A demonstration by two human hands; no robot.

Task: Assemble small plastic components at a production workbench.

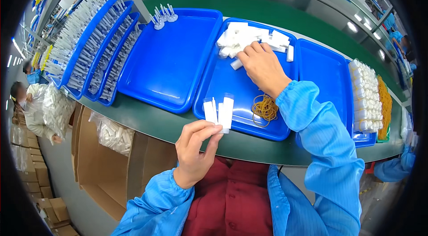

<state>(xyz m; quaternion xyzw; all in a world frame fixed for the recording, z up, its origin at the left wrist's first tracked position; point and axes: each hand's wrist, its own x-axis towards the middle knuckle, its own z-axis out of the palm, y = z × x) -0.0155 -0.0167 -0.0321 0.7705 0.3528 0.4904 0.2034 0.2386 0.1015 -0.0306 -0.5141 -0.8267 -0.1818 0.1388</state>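
Note:
Between the thumb and fingers of my left hand are several small white tubes with clear ends, held upright over the near edge of the middle blue tray. My right hand reaches into the far part of that tray, its fingers curled down at the pile of white tubes. One tube lies right by its fingertips; whether the fingers grip anything is hidden. A bunch of tan rubber bands lies in the same tray, below my right wrist.
Left of it, a blue tray holds a few clear stemmed pieces. Stacked trays of such pieces stand farther left. On the right are another blue tray and bundled white tubes. An open cardboard box sits below the table's left side.

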